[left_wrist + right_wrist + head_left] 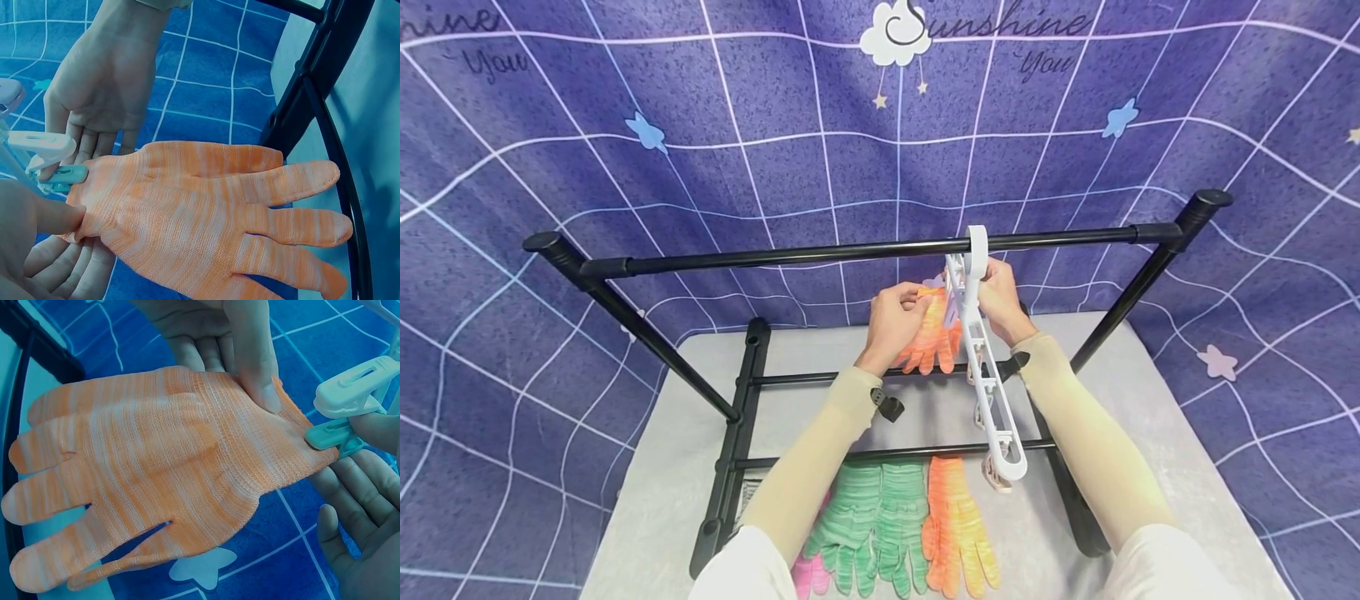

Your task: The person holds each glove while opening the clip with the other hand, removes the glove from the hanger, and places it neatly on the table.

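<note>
My left hand (891, 323) pinches the cuff of an orange striped knitted glove (934, 329), its thumb lying on top of the cuff. The glove's fingers point away from the hanger. My right hand (998, 300) pinches a small teal-looking clothespin (328, 434) whose tip overlaps the corner of the cuff in the right wrist view. Close above it sits a paler clothespin (356, 387). Both belong beside a white clip hanger (972, 321), hooked over a black rail; its frame partly hides my right hand in the head view.
The black rack (805, 257) stands on a grey table (662, 467) before a purple patterned cloth (820, 108). Green gloves (880, 517), another orange glove (958, 525) and a pink one (811, 575) lie at the front. Several clips hang along the hanger's near end.
</note>
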{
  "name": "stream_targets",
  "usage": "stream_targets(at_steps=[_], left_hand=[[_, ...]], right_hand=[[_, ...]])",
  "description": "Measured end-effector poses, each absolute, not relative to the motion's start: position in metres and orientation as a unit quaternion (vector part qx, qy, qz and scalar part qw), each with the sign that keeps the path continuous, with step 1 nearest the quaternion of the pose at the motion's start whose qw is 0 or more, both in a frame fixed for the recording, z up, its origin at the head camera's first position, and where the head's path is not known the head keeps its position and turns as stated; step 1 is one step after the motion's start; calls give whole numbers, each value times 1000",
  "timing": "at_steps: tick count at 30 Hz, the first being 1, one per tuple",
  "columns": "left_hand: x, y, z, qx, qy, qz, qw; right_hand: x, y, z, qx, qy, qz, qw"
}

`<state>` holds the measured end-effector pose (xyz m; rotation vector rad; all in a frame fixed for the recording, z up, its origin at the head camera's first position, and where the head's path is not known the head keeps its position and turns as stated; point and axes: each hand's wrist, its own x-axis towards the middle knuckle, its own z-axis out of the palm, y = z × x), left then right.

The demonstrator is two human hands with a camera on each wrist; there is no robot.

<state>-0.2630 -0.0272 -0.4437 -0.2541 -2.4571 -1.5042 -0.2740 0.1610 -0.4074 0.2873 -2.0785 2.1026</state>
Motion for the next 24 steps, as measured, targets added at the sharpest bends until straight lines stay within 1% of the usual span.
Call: stream_targets(at_steps=[4, 8, 24], left_hand=[[-263, -28, -444, -83, -842, -519, 122], [-262, -30, -446, -72, -843, -520, 116], [-259, -34, -444, -60, -839, -527, 117]], right_hand=[[-288, 164, -423, 92, -701, 701, 96], [-297, 168, -436, 91, -698, 704, 94], [-299, 168, -437, 91, -697, 702, 115]])
